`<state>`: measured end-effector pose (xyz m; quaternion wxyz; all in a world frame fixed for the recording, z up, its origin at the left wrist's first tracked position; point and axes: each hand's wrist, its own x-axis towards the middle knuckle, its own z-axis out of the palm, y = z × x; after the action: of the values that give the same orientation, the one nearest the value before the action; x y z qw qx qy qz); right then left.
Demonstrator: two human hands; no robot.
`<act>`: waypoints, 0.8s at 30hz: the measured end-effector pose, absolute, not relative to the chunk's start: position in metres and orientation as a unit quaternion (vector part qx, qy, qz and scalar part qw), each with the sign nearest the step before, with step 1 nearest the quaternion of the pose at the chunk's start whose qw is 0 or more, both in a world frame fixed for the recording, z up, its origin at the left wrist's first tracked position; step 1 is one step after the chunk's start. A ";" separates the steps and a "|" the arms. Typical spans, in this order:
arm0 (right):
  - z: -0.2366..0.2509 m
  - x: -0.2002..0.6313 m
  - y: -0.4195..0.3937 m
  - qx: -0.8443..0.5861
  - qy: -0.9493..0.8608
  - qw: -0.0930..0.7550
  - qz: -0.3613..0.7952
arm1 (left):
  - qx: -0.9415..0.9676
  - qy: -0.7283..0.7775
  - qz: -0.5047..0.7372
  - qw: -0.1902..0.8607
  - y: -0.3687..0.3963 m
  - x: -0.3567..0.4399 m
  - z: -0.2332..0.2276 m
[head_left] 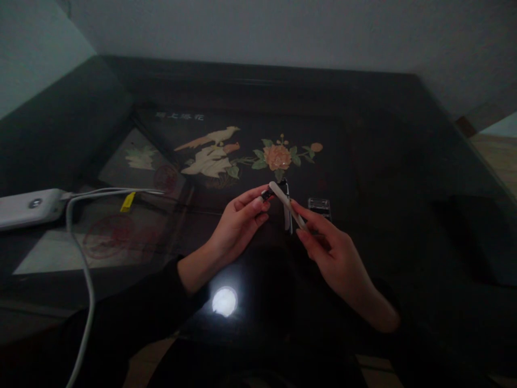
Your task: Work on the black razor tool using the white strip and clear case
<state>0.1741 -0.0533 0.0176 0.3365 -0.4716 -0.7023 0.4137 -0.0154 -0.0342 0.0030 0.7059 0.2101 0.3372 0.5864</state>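
Over the middle of the dark glass tabletop, my left hand (242, 218) pinches a small black piece with a thin silvery strip (288, 215) hanging down from its far end. I cannot make out its exact kind. A flat, pale, round-ended stick (278, 191) is gripped between the thumb and fingers of my right hand (329, 248). The stick slants up to the left, and its tip overlaps the black piece; whether they touch is unclear. Just beyond my right fingers lies a small clear plastic case (319, 203), partly hidden by the hand.
A white power bank (30, 207) lies at the left, its white cable (86, 280) running down to the near edge with a yellow tag (128, 202) beside it. A dark flat object (480, 242) is at the right. A bird-and-flower picture (278, 156) shows beneath the glass.
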 end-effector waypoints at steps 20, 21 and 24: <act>0.025 0.171 -0.061 -0.447 -0.691 0.346 0.450 | 0.214 0.352 0.576 0.706 -0.033 -0.016 0.002; 0.025 0.172 -0.061 -0.447 -0.691 0.345 0.450 | 0.213 0.353 0.576 0.706 -0.033 -0.016 0.002; 0.024 0.172 -0.061 -0.445 -0.696 0.341 0.449 | 0.214 0.351 0.573 0.709 -0.033 -0.015 0.004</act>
<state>0.1716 -0.0613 0.0244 0.3413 -0.4448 -0.6958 0.4489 -0.0151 -0.0329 0.0037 0.7087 0.2145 0.3512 0.5731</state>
